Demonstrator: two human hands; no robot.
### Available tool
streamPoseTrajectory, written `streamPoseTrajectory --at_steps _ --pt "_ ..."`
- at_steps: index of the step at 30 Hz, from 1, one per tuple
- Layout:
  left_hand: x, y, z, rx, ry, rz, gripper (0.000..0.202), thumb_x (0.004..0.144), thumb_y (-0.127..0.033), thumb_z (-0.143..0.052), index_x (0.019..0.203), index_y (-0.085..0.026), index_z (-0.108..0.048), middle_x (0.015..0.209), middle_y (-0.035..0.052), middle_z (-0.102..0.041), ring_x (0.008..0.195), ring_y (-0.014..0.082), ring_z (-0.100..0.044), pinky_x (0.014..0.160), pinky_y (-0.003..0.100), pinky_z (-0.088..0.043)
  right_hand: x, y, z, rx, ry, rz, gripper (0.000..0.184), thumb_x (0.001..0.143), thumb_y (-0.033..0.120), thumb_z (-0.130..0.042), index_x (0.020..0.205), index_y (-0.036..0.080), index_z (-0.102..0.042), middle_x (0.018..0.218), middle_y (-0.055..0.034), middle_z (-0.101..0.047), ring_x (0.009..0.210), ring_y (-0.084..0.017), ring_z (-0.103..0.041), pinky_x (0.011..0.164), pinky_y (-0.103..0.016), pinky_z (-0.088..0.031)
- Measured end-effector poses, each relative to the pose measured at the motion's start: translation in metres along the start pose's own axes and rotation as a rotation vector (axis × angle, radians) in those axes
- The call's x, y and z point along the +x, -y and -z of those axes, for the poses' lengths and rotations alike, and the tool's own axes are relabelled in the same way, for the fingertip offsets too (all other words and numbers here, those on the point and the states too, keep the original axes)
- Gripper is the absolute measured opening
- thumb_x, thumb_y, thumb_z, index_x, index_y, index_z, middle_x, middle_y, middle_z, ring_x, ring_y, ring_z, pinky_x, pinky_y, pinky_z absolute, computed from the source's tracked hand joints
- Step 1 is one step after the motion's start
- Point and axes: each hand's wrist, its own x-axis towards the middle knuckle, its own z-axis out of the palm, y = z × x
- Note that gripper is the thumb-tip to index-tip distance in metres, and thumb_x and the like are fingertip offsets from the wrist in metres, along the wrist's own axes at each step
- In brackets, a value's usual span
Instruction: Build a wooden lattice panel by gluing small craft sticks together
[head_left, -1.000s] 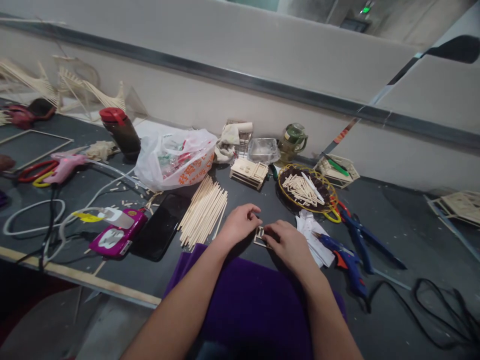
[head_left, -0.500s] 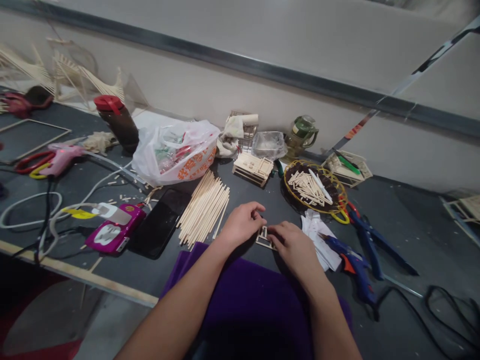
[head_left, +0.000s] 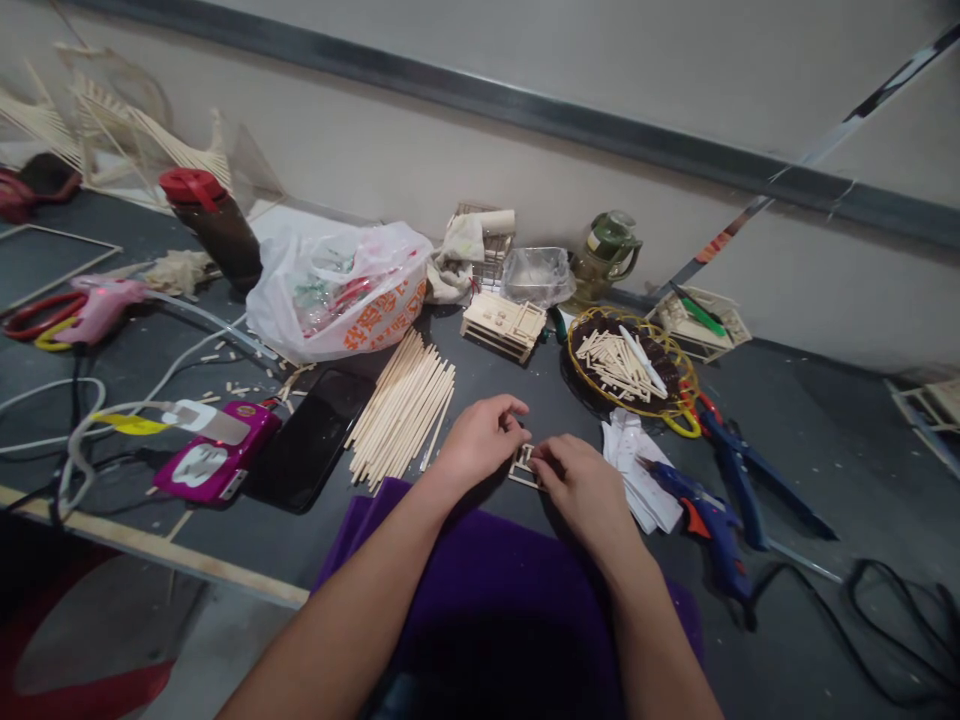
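Note:
A small frame of wooden sticks (head_left: 523,470) lies on the dark table in front of me, partly covered by my fingers. My right hand (head_left: 583,482) pinches its right side between thumb and fingertips. At its upper left corner, my left hand (head_left: 484,437) is closed with curled fingers, the tips against the frame and the index finger raised a little. Left of my hands lies a loose pile of wooden sticks (head_left: 405,410). Beyond them stands a small built stick model (head_left: 504,325).
To the right are a basket (head_left: 581,385) of short sticks with a white pen, crumpled paper (head_left: 637,470), a blue glue gun (head_left: 701,520) and blue-handled pliers (head_left: 739,480). Leftward are a phone (head_left: 307,440), a purple power bank (head_left: 217,455), a plastic bag (head_left: 337,290) and a bottle (head_left: 214,230).
The camera view has shifted slightly, so things on the left sit a little further left. My right fingers have moved slightly left along the frame; my left hand has barely moved.

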Motion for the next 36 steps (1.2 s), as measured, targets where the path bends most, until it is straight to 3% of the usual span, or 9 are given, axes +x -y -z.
streamPoseTrajectory --at_steps 12,19,28,33,36 --pt "0.0 0.001 0.001 0.0 -0.017 -0.028 0.024 0.076 -0.017 -0.063 0.099 -0.018 -0.068 0.069 -0.0019 -0.062 0.062 0.0115 -0.055 0.06 0.023 -0.043 -0.001 -0.003 0.009 0.1 -0.064 -0.094 0.017 0.09 0.031 -0.051 0.082 0.023 -0.064 0.081 -0.0025 -0.063 0.08 -0.018 -0.057 0.068 -0.028 -0.037" --pt "0.001 0.003 0.001 0.027 -0.04 -0.021 0.021 0.077 -0.019 -0.062 0.097 -0.018 -0.069 0.073 0.0006 -0.065 0.067 0.0136 -0.057 0.063 0.025 -0.044 -0.004 -0.015 0.014 0.183 -0.25 -0.198 0.021 0.088 0.037 -0.052 0.085 0.022 -0.066 0.083 -0.0025 -0.067 0.076 -0.018 -0.058 0.07 -0.029 -0.04" --pt "0.008 0.012 -0.002 -0.056 -0.14 -0.021 0.022 0.082 -0.016 -0.055 0.1 -0.018 -0.069 0.077 0.0022 -0.069 0.073 0.0146 -0.063 0.069 0.026 -0.048 -0.002 -0.005 0.01 0.228 -0.288 -0.182 0.027 0.09 0.033 -0.043 0.093 0.02 -0.065 0.093 -0.0068 -0.069 0.085 -0.02 -0.061 0.077 -0.032 -0.044" --pt "0.004 0.003 -0.001 -0.143 0.006 -0.134 0.022 0.082 -0.02 -0.063 0.102 -0.017 -0.07 0.09 0.0039 -0.071 0.079 0.0144 -0.062 0.074 0.026 -0.048 -0.001 -0.001 0.013 0.429 -0.316 -0.187 0.029 0.089 0.039 -0.047 0.094 0.02 -0.068 0.092 -0.0061 -0.07 0.079 -0.019 -0.062 0.071 -0.03 -0.047" --pt "0.0 -0.002 0.0 -0.06 0.075 -0.172 0.026 0.075 -0.02 -0.072 0.101 -0.017 -0.072 0.092 0.0043 -0.068 0.078 0.0142 -0.06 0.073 0.026 -0.047 -0.001 0.005 0.015 0.56 -0.312 -0.18 0.027 0.087 0.04 -0.053 0.092 0.019 -0.069 0.089 -0.0052 -0.07 0.08 -0.019 -0.062 0.07 -0.029 -0.047"
